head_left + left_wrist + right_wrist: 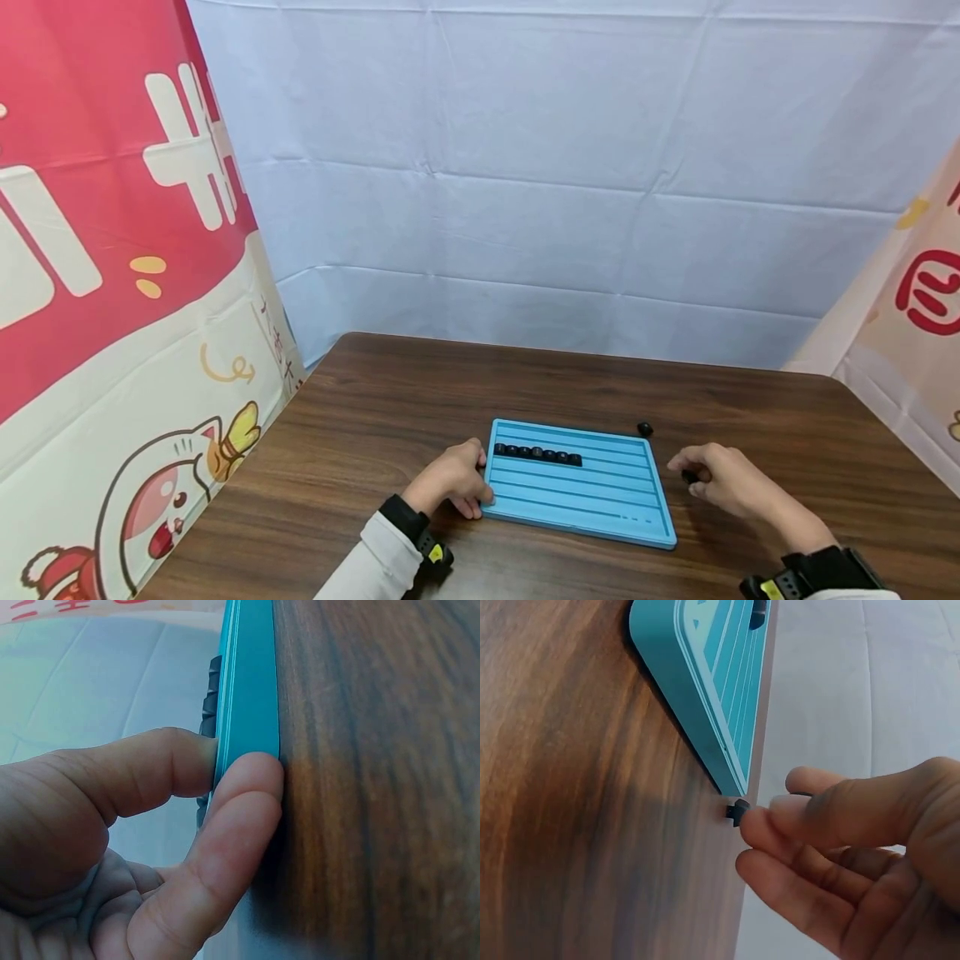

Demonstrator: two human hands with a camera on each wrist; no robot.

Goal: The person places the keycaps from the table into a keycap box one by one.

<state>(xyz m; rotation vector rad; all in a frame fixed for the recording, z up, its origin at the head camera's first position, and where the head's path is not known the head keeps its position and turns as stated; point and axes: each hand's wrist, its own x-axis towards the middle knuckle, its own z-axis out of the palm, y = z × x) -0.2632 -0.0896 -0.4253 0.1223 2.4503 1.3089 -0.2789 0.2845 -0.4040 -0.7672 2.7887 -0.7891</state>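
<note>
A light-blue ridged keycap tray (573, 493) lies on the wooden table. Several black keycaps (537, 453) stand side by side along one of its upper rows, starting at the left end. My left hand (452, 477) grips the tray's left edge, thumb at the top rim and fingers against the side wall (251, 690). To the right of the tray, my right hand (723, 477) is raised a little above the table and pinches a black keycap (688, 476), mostly hidden by the fingers in the right wrist view. A loose black keycap (645, 429) lies by the tray's far right corner.
The dark brown table (420, 375) reaches back to a pale blue cloth backdrop (525, 225). A red and cream printed cloth (180, 333) hangs at the left, and another printed cloth (900, 358) at the right.
</note>
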